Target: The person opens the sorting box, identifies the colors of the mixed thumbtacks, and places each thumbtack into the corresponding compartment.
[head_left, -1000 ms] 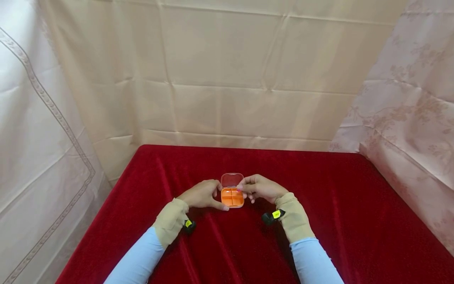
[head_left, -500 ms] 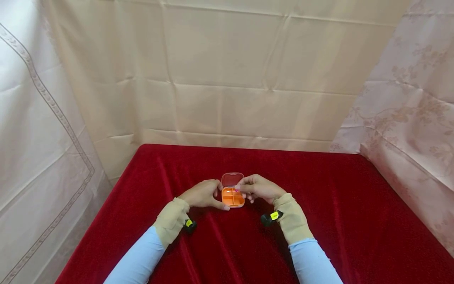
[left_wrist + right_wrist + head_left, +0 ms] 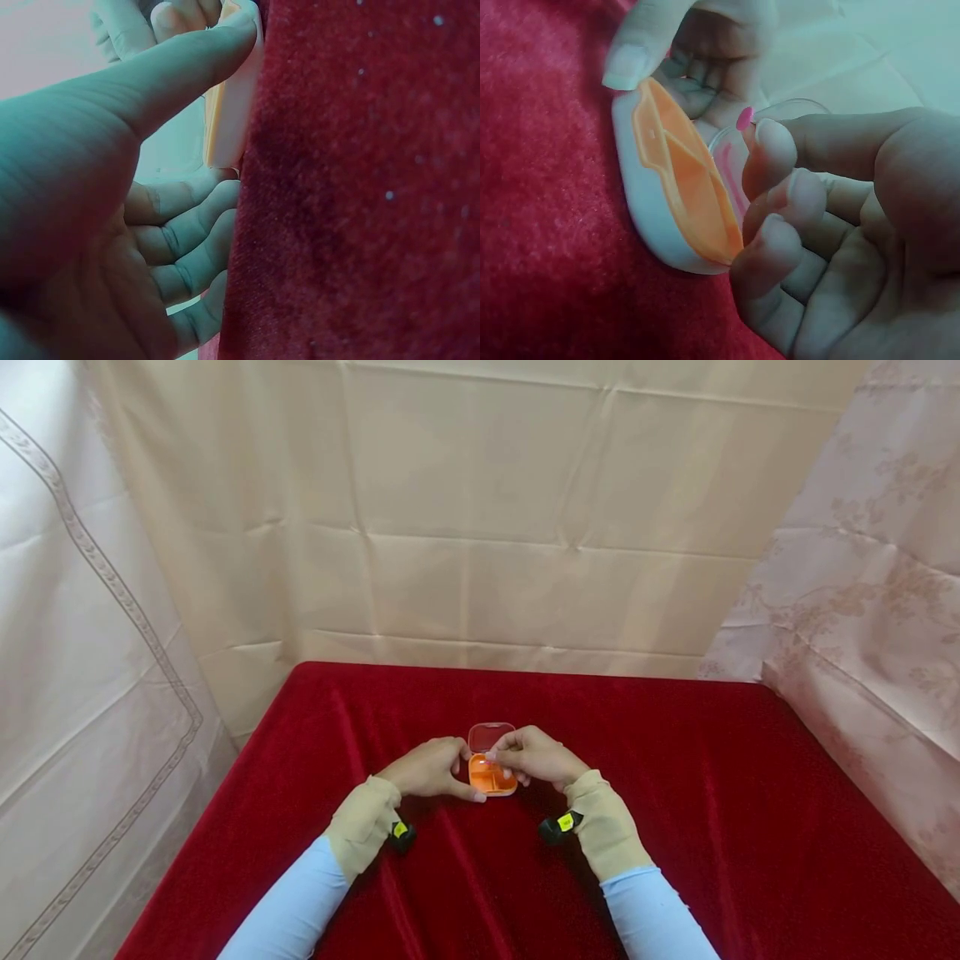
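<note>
A small pill box [image 3: 482, 781] with an orange divided inside and a white shell lies on the red cloth. Its clear lid [image 3: 483, 737] stands raised at the back. My left hand [image 3: 431, 768] steadies the box, thumb on the front edge and fingers at the far left corner. In the left wrist view, the thumb crosses above the white side wall [image 3: 234, 124]. Over the box's back compartments, my right hand [image 3: 540, 756] pinches a pink pill [image 3: 745, 118] between thumb and index finger. Those fingers cover the box's right back part in the head view.
Red velvet cloth [image 3: 360, 718] covers the table around the box. A beige curtain [image 3: 465, 527] hangs behind, with patterned cloth [image 3: 877, 568] at the right and a pale curtain [image 3: 82, 635] at the left.
My right hand has moved left with the pink pill, from the box's right back corner to over its back compartments. The left hand and the box have stayed in place.
</note>
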Action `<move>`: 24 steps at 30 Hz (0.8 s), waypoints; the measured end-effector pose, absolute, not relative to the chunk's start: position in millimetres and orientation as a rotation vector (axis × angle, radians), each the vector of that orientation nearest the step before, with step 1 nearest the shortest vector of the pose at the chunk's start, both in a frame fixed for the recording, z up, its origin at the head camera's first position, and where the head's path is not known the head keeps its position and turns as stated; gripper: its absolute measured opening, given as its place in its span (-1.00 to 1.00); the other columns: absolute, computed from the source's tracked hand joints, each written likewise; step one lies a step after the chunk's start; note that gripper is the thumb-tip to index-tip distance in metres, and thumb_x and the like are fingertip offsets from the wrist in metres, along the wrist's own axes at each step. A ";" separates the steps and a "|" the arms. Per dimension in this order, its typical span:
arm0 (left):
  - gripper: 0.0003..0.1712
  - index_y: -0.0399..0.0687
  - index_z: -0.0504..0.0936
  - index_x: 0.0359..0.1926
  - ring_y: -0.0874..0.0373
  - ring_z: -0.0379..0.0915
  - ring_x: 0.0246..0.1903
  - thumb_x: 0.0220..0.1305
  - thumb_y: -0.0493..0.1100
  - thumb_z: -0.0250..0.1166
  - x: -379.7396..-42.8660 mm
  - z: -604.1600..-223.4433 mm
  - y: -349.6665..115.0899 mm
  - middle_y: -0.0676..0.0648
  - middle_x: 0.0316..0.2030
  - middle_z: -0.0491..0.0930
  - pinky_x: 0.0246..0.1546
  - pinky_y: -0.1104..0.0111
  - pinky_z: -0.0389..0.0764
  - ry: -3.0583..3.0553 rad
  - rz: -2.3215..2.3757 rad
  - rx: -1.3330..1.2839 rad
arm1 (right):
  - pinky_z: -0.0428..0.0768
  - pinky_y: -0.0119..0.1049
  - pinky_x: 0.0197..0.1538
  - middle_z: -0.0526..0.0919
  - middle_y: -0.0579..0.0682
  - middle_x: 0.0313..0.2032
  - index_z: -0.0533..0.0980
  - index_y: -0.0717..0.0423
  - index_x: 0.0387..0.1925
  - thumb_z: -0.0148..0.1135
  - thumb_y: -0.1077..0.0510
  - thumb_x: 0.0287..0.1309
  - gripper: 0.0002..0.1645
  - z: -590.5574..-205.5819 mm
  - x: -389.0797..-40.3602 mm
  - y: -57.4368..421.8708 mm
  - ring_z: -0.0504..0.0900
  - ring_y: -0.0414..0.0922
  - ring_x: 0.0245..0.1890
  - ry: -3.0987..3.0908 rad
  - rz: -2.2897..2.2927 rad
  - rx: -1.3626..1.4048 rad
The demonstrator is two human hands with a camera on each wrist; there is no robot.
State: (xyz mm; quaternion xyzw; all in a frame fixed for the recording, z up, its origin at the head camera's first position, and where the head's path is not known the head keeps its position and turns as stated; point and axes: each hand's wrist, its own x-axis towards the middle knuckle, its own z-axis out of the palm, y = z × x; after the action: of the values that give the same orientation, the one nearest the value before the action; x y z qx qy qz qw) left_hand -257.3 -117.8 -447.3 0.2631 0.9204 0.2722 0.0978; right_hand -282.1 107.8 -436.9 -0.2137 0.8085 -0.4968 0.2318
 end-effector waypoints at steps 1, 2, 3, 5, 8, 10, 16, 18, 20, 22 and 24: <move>-0.29 -0.11 0.50 -0.10 0.17 0.38 -0.40 -0.06 0.30 0.47 -257.6 -447.3 -117.8 0.00 -0.38 0.48 -0.38 0.39 0.43 2.725 0.803 0.779 | 0.39 -0.38 -0.55 0.48 -0.02 -0.60 0.60 0.32 -0.19 0.24 0.09 0.29 -0.68 -436.9 -282.0 107.1 0.36 -0.22 -0.67 2.237 -1.361 -0.584; -0.29 -0.11 0.50 -0.10 0.17 0.38 -0.39 -0.06 0.30 0.47 -257.8 -447.4 -117.9 0.00 -0.38 0.48 -0.38 0.39 0.43 2.726 0.797 0.777 | 0.39 -0.38 -0.56 0.48 -0.02 -0.60 0.60 0.32 -0.18 0.24 0.09 0.29 -0.69 -436.9 -281.7 106.5 0.36 -0.22 -0.67 2.248 -1.356 -0.578; -0.29 -0.11 0.50 -0.10 0.17 0.37 -0.39 -0.06 0.30 0.47 -257.9 -447.5 -118.0 0.00 -0.38 0.48 -0.38 0.39 0.43 2.725 0.797 0.778 | 0.38 -0.39 -0.57 0.48 -0.02 -0.61 0.60 0.31 -0.19 0.24 0.10 0.29 -0.71 -437.1 -281.7 105.9 0.35 -0.22 -0.68 2.264 -1.349 -0.573; -0.30 -0.11 0.51 -0.10 0.18 0.38 -0.39 -0.06 0.30 0.47 -258.3 -447.6 -118.0 0.01 -0.39 0.49 -0.38 0.39 0.43 2.729 0.791 0.777 | 0.38 -0.39 -0.59 0.49 -0.02 -0.61 0.62 0.28 -0.20 0.23 0.13 0.29 -0.75 -437.6 -281.4 104.8 0.35 -0.23 -0.70 2.299 -1.329 -0.565; -0.29 -0.11 0.51 -0.08 0.17 0.37 -0.39 -0.06 0.30 0.47 -258.3 -447.6 -117.8 0.01 -0.38 0.48 -0.38 0.39 0.43 2.729 0.791 0.777 | 0.37 -0.40 -0.61 0.49 -0.04 -0.61 0.63 0.21 -0.23 0.21 0.15 0.29 -0.80 -438.5 -280.6 102.7 0.35 -0.23 -0.70 2.361 -1.276 -0.571; -0.29 -0.11 0.51 -0.08 0.17 0.37 -0.39 -0.06 0.30 0.47 -258.4 -447.3 -117.6 0.00 -0.38 0.48 -0.38 0.39 0.43 2.726 0.795 0.778 | 0.38 -0.40 -0.61 0.49 -0.06 -0.59 0.64 0.16 -0.25 0.21 0.15 0.29 -0.83 -438.9 -280.0 101.3 0.36 -0.23 -0.69 2.410 -1.229 -0.583; -0.30 -0.10 0.51 -0.09 0.17 0.37 -0.39 -0.05 0.31 0.46 -258.0 -446.9 -117.1 0.00 -0.38 0.48 -0.38 0.39 0.42 2.721 0.798 0.772 | 0.40 -0.38 -0.60 0.53 -0.07 -0.54 0.65 0.07 -0.29 0.23 0.12 0.28 -0.87 -439.9 -278.2 97.8 0.39 -0.20 -0.65 2.514 -1.129 -0.607; -0.30 -0.10 0.50 -0.09 0.17 0.37 -0.39 -0.05 0.30 0.46 -257.9 -447.3 -117.3 0.00 -0.38 0.48 -0.38 0.39 0.42 2.722 0.797 0.771 | 0.40 -0.38 -0.61 0.54 -0.08 -0.55 0.65 0.04 -0.30 0.24 0.10 0.27 -0.88 -440.7 -278.3 96.7 0.38 -0.20 -0.66 2.537 -1.099 -0.625; -0.30 -0.09 0.50 -0.09 0.17 0.37 -0.39 -0.05 0.31 0.46 -258.0 -447.8 -117.4 0.01 -0.38 0.48 -0.38 0.39 0.43 2.722 0.791 0.767 | 0.40 -0.37 -0.60 0.56 -0.11 -0.53 0.65 0.00 -0.30 0.25 0.09 0.27 -0.89 -441.5 -278.6 95.8 0.38 -0.20 -0.66 2.563 -1.066 -0.650; -0.30 -0.08 0.50 -0.10 0.17 0.37 -0.39 -0.05 0.31 0.46 -257.9 -448.5 -117.6 0.02 -0.39 0.48 -0.38 0.39 0.43 2.725 0.782 0.763 | 0.39 -0.38 -0.59 0.57 -0.12 -0.52 0.65 -0.03 -0.30 0.27 0.07 0.26 -0.90 -442.3 -279.1 95.1 0.37 -0.20 -0.65 2.580 -1.034 -0.669; -0.30 -0.08 0.50 -0.10 0.17 0.38 -0.39 -0.05 0.31 0.46 -257.9 -449.0 -117.7 0.02 -0.38 0.48 -0.37 0.39 0.44 2.725 0.782 0.757 | 0.40 -0.37 -0.56 0.58 -0.14 -0.50 0.65 -0.07 -0.31 0.28 0.05 0.25 -0.91 -442.9 -279.3 94.7 0.39 -0.20 -0.61 2.600 -1.010 -0.676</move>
State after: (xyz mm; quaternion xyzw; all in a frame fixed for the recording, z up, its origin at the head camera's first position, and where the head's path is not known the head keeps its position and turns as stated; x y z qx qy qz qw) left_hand -257.9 -117.7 -449.0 0.2565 0.9237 0.2652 0.1037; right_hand -279.3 94.7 -442.9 -0.2334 0.8976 -0.3487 0.1353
